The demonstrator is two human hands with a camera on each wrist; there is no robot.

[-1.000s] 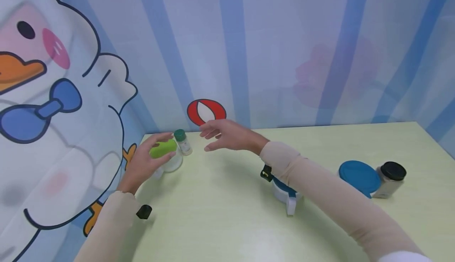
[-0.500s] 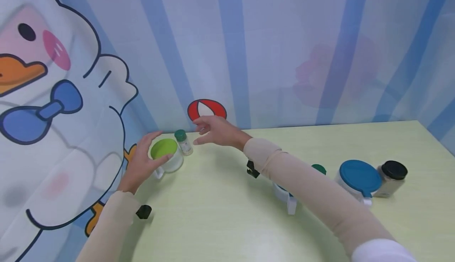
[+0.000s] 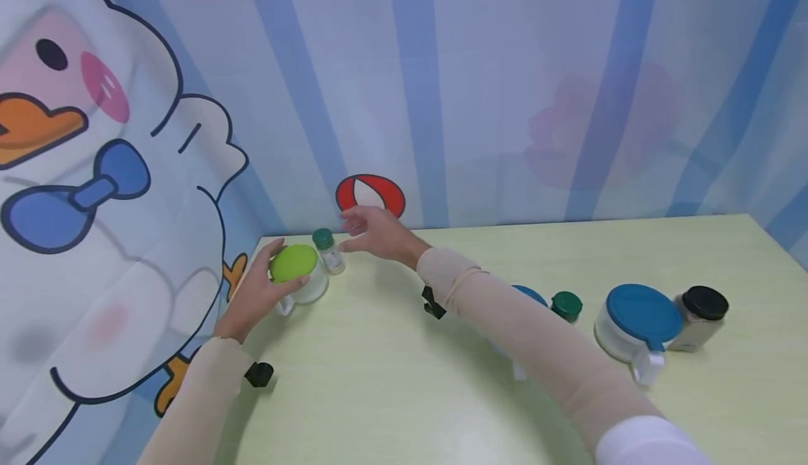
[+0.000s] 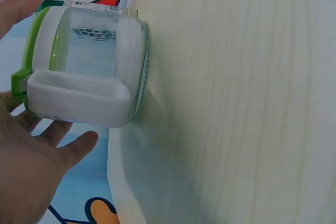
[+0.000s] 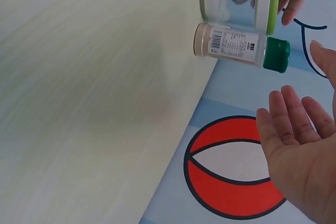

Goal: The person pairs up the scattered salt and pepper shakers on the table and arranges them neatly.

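A clear jar with a green lid and white handle [image 4: 89, 98] stands at the table's far left corner. My left hand [image 3: 255, 293] is spread around its lid, thumb on the near side. In the left wrist view a gap shows between the lower fingers [image 4: 76, 148] and the jar. Close beside the jar is a small seasoning bottle [image 5: 231, 45] with a green cap and a printed label. My right hand [image 3: 381, 233] reaches in from the right, fingers loosely extended and palm toward this bottle. In the right wrist view that palm [image 5: 304, 166] holds nothing.
On the right stand a blue-lidded jar [image 3: 644, 314], a black-capped bottle [image 3: 703, 314] and a green-capped bottle [image 3: 567, 306]. Another blue-lidded container [image 3: 529, 293] is partly hidden by my right sleeve. A printed cloth backdrop [image 3: 480, 100] rises along the table's back edge.
My right hand has moved left, closer to the seasoning bottle, and its sleeve has uncovered the green-capped bottle on the right. The left hand has stayed around the green lid, barely shifting.
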